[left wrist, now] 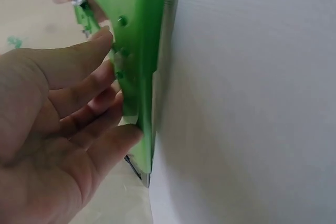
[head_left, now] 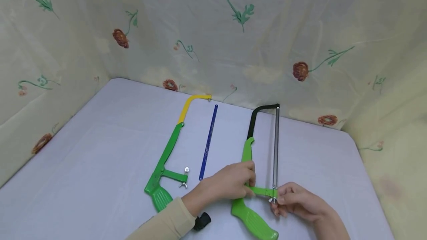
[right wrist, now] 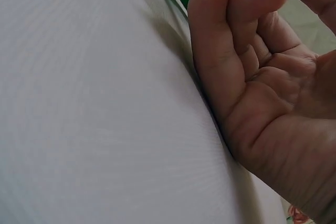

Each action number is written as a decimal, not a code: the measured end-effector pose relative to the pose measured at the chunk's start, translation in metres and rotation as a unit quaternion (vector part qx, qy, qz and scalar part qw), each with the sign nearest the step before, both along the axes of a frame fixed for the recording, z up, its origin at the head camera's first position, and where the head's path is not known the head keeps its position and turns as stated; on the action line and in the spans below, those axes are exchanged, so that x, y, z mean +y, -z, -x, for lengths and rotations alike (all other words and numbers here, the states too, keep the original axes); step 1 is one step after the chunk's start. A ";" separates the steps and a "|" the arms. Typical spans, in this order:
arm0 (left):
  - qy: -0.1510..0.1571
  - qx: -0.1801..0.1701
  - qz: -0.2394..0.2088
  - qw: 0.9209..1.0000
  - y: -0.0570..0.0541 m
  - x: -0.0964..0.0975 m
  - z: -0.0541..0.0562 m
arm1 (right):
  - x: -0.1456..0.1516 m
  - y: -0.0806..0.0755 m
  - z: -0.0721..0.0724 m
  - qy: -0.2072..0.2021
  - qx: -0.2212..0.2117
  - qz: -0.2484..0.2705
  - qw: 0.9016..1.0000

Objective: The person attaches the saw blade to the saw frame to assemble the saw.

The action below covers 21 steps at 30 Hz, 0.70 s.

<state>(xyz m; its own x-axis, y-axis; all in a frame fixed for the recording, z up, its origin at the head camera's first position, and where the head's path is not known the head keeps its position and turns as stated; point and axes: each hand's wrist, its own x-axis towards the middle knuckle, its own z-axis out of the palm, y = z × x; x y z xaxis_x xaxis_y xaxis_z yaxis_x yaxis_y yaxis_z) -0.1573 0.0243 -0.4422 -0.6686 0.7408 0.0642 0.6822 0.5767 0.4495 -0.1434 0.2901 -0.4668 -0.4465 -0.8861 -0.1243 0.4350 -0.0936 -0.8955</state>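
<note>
A: At the bottom of the head view, what are the 2 hands on?

B: On the green-and-black hacksaw (head_left: 254, 180), lying flat on the white table (head_left: 100, 151) in the lower right. The left hand (head_left: 227, 186) grips its green frame just above the grip, fingers curled over the crossbar. The right hand (head_left: 297, 199) pinches the wing nut (head_left: 273, 198) at the near end of the silver blade (head_left: 275, 147).

A: How will it handle?

B: I'd judge it light and stiff: a rigid frame, but a thin blade with teeth, so keep off that edge. The ribbed grip or the frame is the safe place to hold; the nut is small and may slip.

A: And further up?

B: Left of centre lies a second hacksaw (head_left: 170, 155), green and yellow, with no blade fitted. A loose blue blade (head_left: 208, 143) lies between the 2 saws. A floral curtain (head_left: 213, 29) fills the top.
</note>
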 end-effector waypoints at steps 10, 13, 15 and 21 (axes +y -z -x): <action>0.016 -0.038 -0.002 0.999 -0.003 -0.002 0.000 | 0.002 -0.005 -0.002 0.003 0.054 -0.091 0.994; 0.020 -0.050 -0.008 0.998 -0.005 -0.003 0.000 | -0.002 -0.010 -0.003 0.006 0.064 -0.142 0.988; 0.024 -0.066 -0.014 0.997 -0.006 -0.003 0.000 | -0.002 -0.012 -0.004 0.007 0.070 -0.161 0.984; 0.044 -0.104 -0.027 0.993 -0.006 -0.001 -0.001 | 0.008 -0.008 -0.001 -0.007 0.076 -0.158 0.985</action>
